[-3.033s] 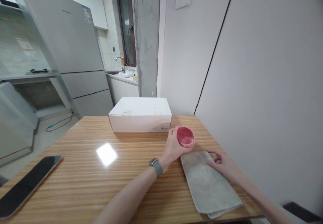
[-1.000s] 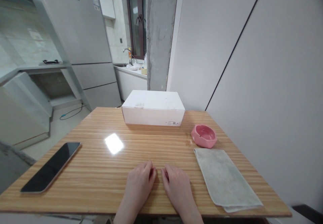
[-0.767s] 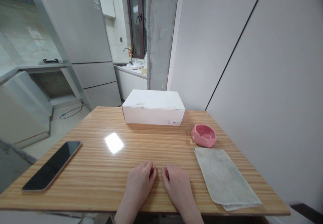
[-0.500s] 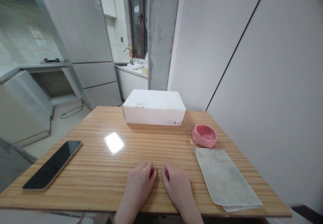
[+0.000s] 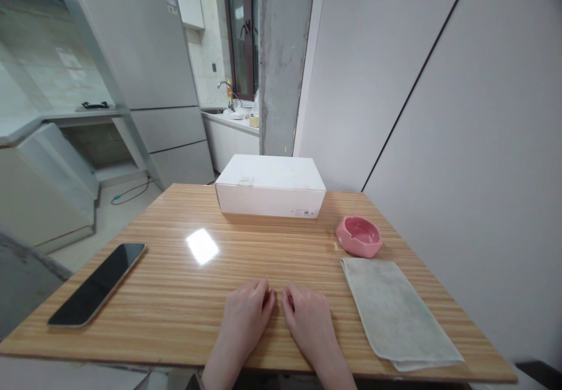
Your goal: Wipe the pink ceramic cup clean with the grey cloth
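Note:
My left hand [image 5: 248, 311] rests on the wooden table [image 5: 184, 296] near its front edge, fingers curled into a loose fist. Beside it, a small gap away, my right hand [image 5: 308, 314] lies curled the same way. I see nothing held in either. To the right of my right hand is a folded grey-green cloth [image 5: 397, 311], lying flat. Just behind the cloth sits a pink ashtray [image 5: 359, 238] with an angular outside and a notched rim. A smartphone [image 5: 99, 284] lies screen up at the table's left side.
A closed white box [image 5: 270, 199] stands at the table's far edge. A pale wall [image 5: 474, 161] runs along the right. Beyond the table are a grey refrigerator [image 5: 140, 56], a concrete pillar [image 5: 283, 62] and a sink faucet [image 5: 228, 91].
Three seconds ago my left hand held the ashtray and my right hand touched the cloth. Both hands have since drawn back to the front, leaving the ashtray behind the cloth. Lately only the view shifts slightly.

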### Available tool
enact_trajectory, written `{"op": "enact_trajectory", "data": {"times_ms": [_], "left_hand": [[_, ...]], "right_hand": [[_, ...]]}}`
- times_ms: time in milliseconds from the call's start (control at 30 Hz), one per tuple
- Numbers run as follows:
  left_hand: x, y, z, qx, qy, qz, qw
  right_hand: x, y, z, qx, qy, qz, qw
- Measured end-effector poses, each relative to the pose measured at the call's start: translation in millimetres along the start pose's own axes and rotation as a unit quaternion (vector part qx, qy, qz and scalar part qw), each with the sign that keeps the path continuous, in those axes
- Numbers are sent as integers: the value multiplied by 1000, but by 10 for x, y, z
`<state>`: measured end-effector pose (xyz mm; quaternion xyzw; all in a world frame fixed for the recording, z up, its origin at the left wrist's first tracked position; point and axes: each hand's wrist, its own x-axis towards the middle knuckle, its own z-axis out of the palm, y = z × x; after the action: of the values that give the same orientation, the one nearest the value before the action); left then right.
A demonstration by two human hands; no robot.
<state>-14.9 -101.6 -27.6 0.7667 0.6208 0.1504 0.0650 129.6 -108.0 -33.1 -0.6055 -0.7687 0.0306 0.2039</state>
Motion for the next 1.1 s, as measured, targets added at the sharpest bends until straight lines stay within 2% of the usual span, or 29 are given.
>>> {"op": "enact_trajectory", "data": {"times_ms": [933,1033,1100], "left_hand": [[-26,31,36,25,6,22,999],[22,77,-8,6,4,11,1000],[99,175,-102,-49,29,22,998]], "right_hand": [[-42,-3,6,48,21,-5,999],[-42,-6,-2,56,10,3,998],[-40,2,10,65,7,9,998]]}}
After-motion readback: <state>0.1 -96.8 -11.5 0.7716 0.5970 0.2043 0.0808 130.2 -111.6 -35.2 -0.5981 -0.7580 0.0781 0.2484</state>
